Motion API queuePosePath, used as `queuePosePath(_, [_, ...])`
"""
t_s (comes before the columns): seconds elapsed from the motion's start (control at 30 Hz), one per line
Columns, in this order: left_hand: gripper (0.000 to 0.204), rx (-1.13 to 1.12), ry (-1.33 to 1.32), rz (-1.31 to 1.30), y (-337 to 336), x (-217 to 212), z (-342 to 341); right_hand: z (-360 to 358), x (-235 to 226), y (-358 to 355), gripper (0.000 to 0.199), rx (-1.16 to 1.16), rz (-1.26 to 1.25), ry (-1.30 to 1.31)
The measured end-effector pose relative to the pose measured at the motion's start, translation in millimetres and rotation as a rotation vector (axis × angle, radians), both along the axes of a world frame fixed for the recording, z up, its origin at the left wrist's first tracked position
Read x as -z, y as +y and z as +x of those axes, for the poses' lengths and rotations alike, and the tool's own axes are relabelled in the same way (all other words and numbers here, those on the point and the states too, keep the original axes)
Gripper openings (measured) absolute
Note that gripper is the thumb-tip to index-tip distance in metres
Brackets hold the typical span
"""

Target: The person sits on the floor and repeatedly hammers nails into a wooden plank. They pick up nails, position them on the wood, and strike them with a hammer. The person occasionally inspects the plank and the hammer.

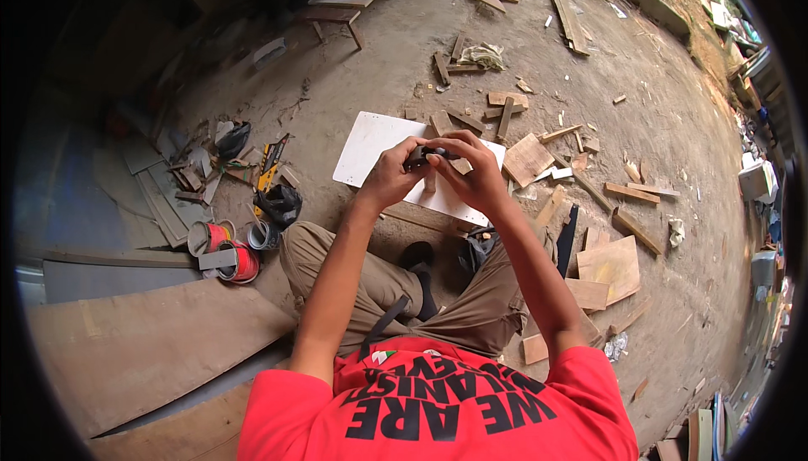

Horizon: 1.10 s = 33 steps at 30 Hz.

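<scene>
Red short-sleeved t-shirt (438, 415) with bold black block lettering across chest. Khaki-brown trousers (370, 280) below the shirt, dark strap hanging at waist. Forearms bare, 2 hands (438, 171) ungloved, no watch.

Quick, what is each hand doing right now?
Left hand: closed around a small dark object.
Right hand: closed on the same small dark object, fingers curled over it.

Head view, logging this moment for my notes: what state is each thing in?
Small dark object: held up between both hands.
Left hand: closed on it.
Right hand: closed on it.
White board: flat on the ground.
Red tins: on the ground; open or closed, cannot tell.
</scene>
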<state>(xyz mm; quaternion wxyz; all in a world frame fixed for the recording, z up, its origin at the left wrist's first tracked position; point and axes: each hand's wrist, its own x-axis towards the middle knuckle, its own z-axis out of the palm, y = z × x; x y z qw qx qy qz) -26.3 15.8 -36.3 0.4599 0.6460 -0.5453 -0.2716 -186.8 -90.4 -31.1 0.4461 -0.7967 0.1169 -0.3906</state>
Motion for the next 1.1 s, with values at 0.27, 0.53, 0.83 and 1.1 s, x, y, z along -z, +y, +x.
queuePosePath(0.27, [0.030, 0.073, 0.031, -0.134, 9, 12, 6, 14, 9, 28, 0.017, 0.160, 0.096, -0.069])
queuePosePath(0.53, [0.025, 0.109, -0.099, -0.124, 12, 11, 22, 2, 37, 31, 0.041, 0.263, 0.551, -0.222])
queuePosePath(0.83, [0.029, 0.037, -0.039, -0.136, 3, 14, 31, -4, 168, 13, 0.074, 0.572, -0.124, 0.889])
queuePosePath(1.1, [0.034, -0.039, -0.046, -0.111, 14, 18, 38, -57, 205, -2, 0.062, 0.868, -0.129, 0.658])
